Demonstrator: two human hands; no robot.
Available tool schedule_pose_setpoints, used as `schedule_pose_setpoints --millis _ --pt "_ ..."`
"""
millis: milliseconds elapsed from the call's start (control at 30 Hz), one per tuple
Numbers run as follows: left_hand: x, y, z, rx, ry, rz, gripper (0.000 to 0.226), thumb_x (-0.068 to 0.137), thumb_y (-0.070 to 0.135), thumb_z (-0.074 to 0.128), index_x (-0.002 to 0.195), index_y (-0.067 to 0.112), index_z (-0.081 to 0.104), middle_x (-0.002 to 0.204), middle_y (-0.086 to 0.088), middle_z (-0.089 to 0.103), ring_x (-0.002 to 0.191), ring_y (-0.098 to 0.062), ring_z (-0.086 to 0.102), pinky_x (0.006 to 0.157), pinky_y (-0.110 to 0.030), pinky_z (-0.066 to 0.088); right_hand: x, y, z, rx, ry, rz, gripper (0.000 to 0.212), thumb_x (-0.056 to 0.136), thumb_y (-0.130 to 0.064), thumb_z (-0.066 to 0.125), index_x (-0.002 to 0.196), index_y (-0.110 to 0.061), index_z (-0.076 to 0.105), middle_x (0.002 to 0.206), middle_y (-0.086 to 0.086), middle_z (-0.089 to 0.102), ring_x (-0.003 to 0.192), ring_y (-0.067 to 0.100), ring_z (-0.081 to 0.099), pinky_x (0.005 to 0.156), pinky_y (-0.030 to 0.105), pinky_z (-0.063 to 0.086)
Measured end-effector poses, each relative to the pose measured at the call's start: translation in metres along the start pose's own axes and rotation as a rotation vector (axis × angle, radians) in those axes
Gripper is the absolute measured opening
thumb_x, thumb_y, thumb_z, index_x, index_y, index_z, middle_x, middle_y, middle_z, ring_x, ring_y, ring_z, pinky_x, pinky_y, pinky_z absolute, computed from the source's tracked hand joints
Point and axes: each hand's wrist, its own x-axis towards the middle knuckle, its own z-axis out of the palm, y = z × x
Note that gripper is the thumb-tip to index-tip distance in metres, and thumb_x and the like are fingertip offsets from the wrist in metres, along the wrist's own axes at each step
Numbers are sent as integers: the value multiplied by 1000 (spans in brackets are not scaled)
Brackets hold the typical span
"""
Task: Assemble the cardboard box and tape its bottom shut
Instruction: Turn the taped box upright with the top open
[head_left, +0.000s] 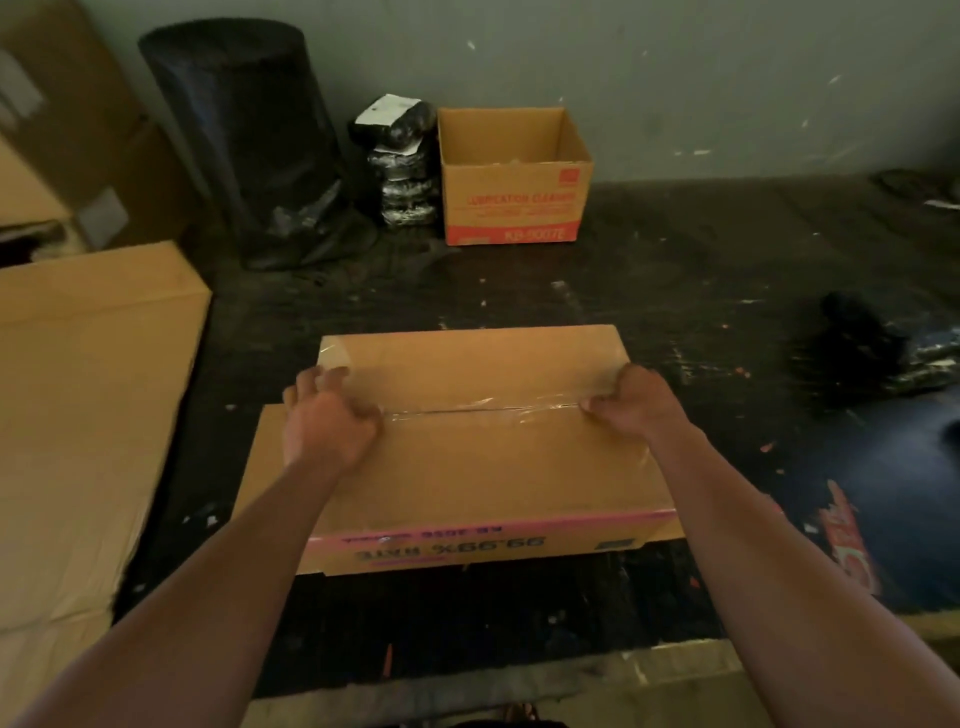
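A brown cardboard box (483, 462) lies upside down on the dark floor in front of me, its bottom flaps folded shut, pink print on its near side. A strip of clear tape (483, 408) runs along the centre seam from left to right. My left hand (327, 415) grips the box's left edge at the seam's end, fingers curled over the side. My right hand (631, 400) grips the right edge at the other end of the tape. No tape roll is visible.
An open box with red print (514, 176) stands by the back wall, next to stacked black bundles (400, 166) and a black wrapped roll (249, 140). A large cardboard box (78, 395) sits at my left. Dark scraps (862, 353) lie at right.
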Motion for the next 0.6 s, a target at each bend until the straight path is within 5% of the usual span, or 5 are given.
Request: schedule_pose_setpoints --millis 200,400,600 --pt "16 -15 3 -346 -199 -276 113 79 50 81 162 19 10 159 -16 35 144 -38 36 114 -53 33 0 4 0 166 18 44 84 82 -39 85 150 -13 44 146 11 55 136 32 51 111 46 41" --pt "21 -12 1 -468 -173 -250 90 81 38 83 153 18 31 148 -12 48 134 -35 47 107 -51 40 9 7 2 272 13 31 88 74 -44 88 148 -17 48 145 10 57 133 33 53 113 54 43" --pt "25 -7 -18 -507 -55 -152 90 77 42 85 150 25 34 144 -9 52 130 -34 51 102 -52 44 7 4 -11 502 104 -11 86 88 -38 79 159 -16 36 156 11 47 142 34 46 116 52 38"
